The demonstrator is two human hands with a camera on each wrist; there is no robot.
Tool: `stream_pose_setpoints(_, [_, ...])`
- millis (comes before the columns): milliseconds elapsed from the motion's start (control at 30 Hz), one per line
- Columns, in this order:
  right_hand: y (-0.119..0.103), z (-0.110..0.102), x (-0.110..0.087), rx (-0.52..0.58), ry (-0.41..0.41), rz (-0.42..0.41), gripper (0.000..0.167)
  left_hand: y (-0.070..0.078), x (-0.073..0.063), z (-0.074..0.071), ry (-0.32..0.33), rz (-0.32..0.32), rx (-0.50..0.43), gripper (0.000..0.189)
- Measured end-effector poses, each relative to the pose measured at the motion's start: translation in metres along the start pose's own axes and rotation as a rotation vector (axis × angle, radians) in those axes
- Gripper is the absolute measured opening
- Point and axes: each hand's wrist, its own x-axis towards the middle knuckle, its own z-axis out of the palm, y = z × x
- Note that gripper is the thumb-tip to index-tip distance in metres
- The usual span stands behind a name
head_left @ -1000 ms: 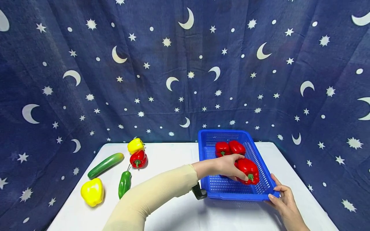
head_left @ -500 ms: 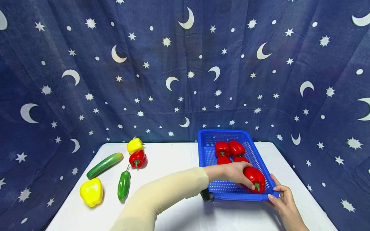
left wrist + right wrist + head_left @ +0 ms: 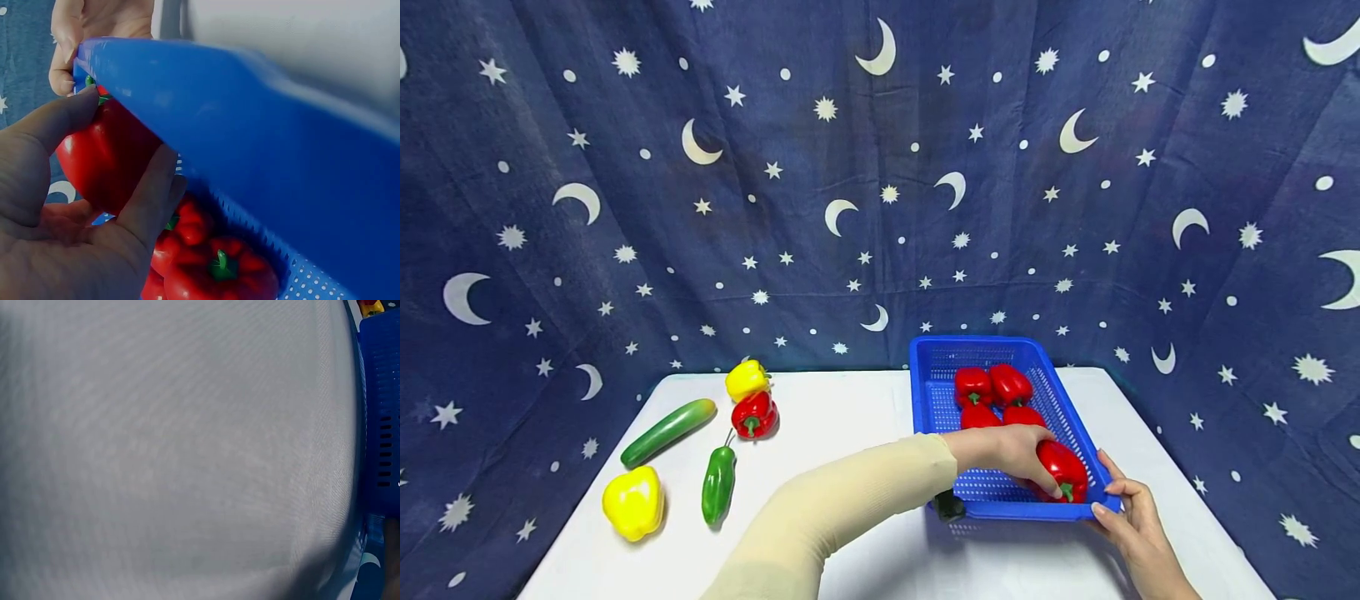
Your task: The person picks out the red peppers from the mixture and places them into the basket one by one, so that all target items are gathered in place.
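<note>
My left hand point(image 3: 1021, 452) grips a red bell pepper point(image 3: 1064, 472) inside the front right corner of the blue plastic basket point(image 3: 927, 392). In the left wrist view, the thumb lies by the green stem and the fingers curl round the pepper's point(image 3: 109, 156) other side. Several more red bell peppers point(image 3: 1011, 384) lie farther back in the basket, some partly behind the hand. At the basket's front right corner my right hand point(image 3: 1138, 525) pinches the rim, thumb on top. The right wrist view mostly shows white cloth, with the basket's side point(image 3: 382, 419) at its right edge.
On the left of the white table point(image 3: 835, 408) lie a cucumber point(image 3: 668, 432), a large yellow bell pepper point(image 3: 633, 502), a green chili pepper point(image 3: 718, 486), a small yellow bell pepper point(image 3: 747, 381) and a red bell pepper point(image 3: 755, 415). A blue star-patterned curtain point(image 3: 820, 167) hangs behind.
My left hand has moved right and toward the front with the red bell pepper, lowering it into the basket's corner. The right hand keeps its hold on the rim.
</note>
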Motion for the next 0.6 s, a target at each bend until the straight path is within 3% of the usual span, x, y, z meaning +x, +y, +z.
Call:
stream_pose_setpoints(200, [-0.0014,0.0013,-0.0004,0.003,-0.010,-0.020,0.024,0.0002,0.0014,0.0016,-0.031,-0.020,-0.125,0.070])
stream_pose_setpoints(300, [-0.0016,0.0013,-0.0003,0.001,-0.008,-0.017,0.024,-0.0006,0.0024,0.0011,-0.048,-0.020,-0.122,0.069])
stream_pose_setpoints(433, [-0.0016,0.0012,-0.0003,-0.002,-0.004,-0.013,0.024,-0.0009,0.0048,-0.0002,-0.066,-0.017,-0.057,0.072])
stream_pose_setpoints(600, [-0.0004,0.0004,-0.0009,0.017,-0.008,-0.028,0.023,-0.0009,0.0086,-0.0005,-0.067,-0.003,0.133,0.073])
